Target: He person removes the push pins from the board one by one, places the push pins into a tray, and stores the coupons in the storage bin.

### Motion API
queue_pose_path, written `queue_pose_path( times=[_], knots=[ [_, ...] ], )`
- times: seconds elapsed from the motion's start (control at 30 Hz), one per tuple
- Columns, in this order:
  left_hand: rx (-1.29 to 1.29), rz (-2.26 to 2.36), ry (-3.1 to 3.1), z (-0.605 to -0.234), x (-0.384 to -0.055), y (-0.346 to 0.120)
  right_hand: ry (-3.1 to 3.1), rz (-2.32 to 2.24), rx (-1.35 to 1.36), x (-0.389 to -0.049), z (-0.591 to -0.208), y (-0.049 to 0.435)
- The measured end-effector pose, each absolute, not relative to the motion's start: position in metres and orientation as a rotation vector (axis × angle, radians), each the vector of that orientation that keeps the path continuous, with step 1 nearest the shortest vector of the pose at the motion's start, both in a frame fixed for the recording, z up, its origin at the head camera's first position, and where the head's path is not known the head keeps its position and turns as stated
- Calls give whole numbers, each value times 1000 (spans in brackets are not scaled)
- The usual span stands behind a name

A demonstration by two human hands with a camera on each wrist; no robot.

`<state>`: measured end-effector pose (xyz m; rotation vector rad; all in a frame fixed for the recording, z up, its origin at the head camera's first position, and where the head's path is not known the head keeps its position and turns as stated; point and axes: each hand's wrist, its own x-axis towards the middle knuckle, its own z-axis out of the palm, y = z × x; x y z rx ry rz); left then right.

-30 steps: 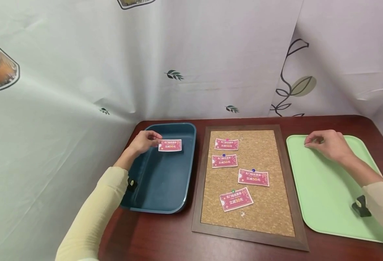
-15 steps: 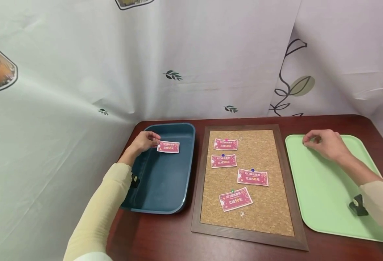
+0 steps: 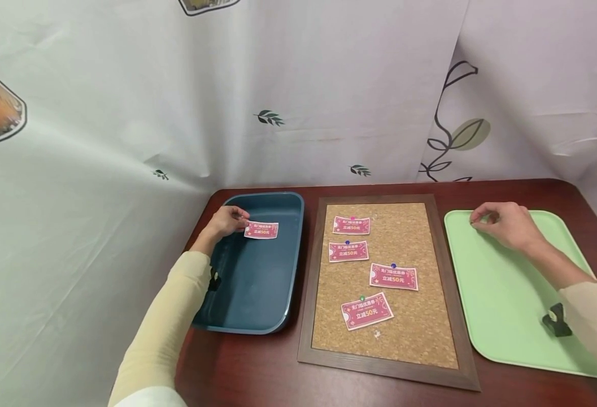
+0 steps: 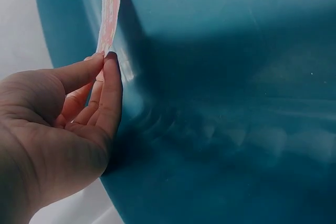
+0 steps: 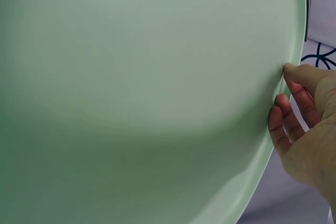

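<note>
My left hand (image 3: 229, 220) pinches a pink and white paper coupon (image 3: 261, 230) by its left end, over the far part of a blue plastic basin (image 3: 247, 282). Seen from the left wrist, the coupon (image 4: 108, 11) stands almost edge-on above thumb and index finger. On the other side, my right hand (image 3: 509, 225) is at the far left corner of a green tray (image 3: 501, 299), thumb and index fingertips together right at its rim. Whatever may lie between those fingertips is hidden, so I cannot tell if they hold something small.
Between basin and tray lies a wood-framed cork board (image 3: 425, 333). Several matching coupons are pinned on it, among them a tilted one (image 3: 367, 312) under a green pin (image 3: 362, 298). A patterned cloth (image 3: 318, 85) hangs behind the dark red table (image 3: 257, 367).
Both hands stay nearly in place. The left hand's coupon has sunk slightly and shifted a little left, while the left forearm has swung a little to the right.
</note>
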<state>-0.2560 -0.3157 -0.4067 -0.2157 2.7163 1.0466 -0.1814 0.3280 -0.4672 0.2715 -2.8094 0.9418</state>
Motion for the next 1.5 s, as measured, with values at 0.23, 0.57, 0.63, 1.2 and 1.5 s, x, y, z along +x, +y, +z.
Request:
queue_pose_path(
  times=[0.23,0.57,0.63,1.2,1.5],
  knots=[
    [-193,1029,2702,-413,-262,-313,-2797,947,272,-181,-467,328],
    [-197,960,2725,-414,-261,-310,-2805,976,238,-180,-465,330],
    [-196,961,2727,-414,-260,-311,-2805,983,229,-180,-464,331],
    [-221,939,2736,-407,-263,-312,-2762,1020,201,-181,-464,340],
    [-197,902,2781,-391,-262,-312,-2772,1089,141,-183,-458,337]
  ],
)
